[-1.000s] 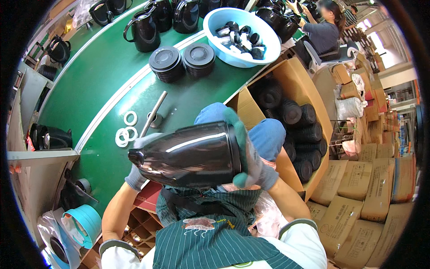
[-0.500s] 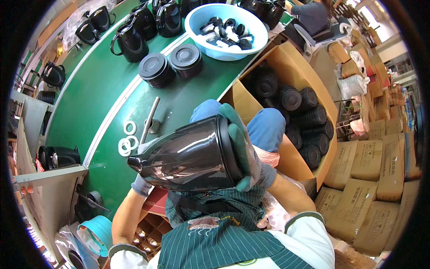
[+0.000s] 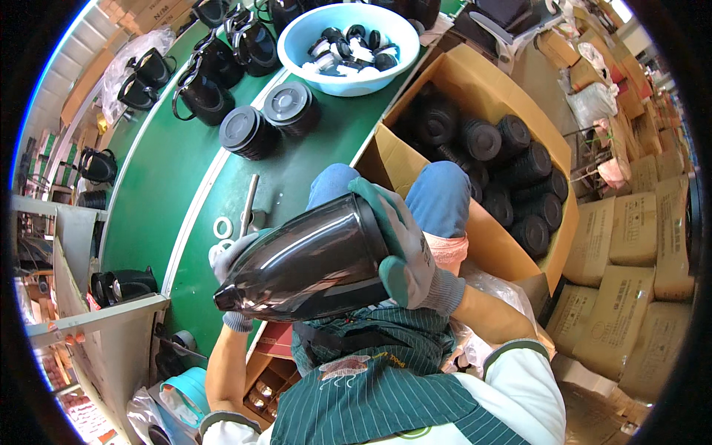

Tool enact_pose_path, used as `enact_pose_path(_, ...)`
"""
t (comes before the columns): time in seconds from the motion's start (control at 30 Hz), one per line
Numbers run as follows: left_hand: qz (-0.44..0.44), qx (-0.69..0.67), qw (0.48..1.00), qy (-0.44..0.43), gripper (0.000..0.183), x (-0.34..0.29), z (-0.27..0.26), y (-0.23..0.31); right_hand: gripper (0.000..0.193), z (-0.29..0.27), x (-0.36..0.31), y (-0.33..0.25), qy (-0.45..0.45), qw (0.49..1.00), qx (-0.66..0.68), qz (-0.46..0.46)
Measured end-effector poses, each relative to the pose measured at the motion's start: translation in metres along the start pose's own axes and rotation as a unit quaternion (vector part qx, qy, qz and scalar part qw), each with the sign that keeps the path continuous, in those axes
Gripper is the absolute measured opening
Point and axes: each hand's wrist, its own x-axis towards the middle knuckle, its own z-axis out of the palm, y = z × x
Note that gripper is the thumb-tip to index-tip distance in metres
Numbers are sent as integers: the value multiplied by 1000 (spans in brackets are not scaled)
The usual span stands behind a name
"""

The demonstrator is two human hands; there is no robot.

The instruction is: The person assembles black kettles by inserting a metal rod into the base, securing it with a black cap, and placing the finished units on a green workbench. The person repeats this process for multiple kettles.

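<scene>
A glossy black jug (image 3: 304, 259) lies tilted across my lap, spout end to the left and wide end to the right. My left hand (image 3: 236, 256), in a grey glove, is wrapped round the narrow end, its fingers partly hidden behind the body. My right hand (image 3: 404, 248), in a grey and green glove, grips the wide end with the fingers over the far edge and the thumb on the near side. The palm hides most of that end. Beyond the spout, white rings (image 3: 222, 228) and a metal rod (image 3: 250, 196) rest on the green table (image 3: 182, 170).
Two stacks of black ridged discs (image 3: 248, 132) stand on the table. Behind them are several black jugs (image 3: 204, 96) and a light blue basin (image 3: 348, 85) of black-and-white stoppers. A cardboard box (image 3: 512, 74) of black disc stacks stands at my right, near closed cartons (image 3: 619, 230).
My right hand has shifted on the wide end, and the black rim piece seen there before shows less. My left hand now shows more at the spout end. The view has turned slightly.
</scene>
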Motion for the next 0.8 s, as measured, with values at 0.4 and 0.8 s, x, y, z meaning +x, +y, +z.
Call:
enact_pose_path(0.4, 47, -26, 958, -282, 66, 82, 5, 156, 67, 29, -162, 147, 134, 869, 409, 243)
enact_pose_path(0.8, 183, -187, 929, -263, 87, 65, 13, 162, 58, -4, -159, 153, 186, 717, 593, 316)
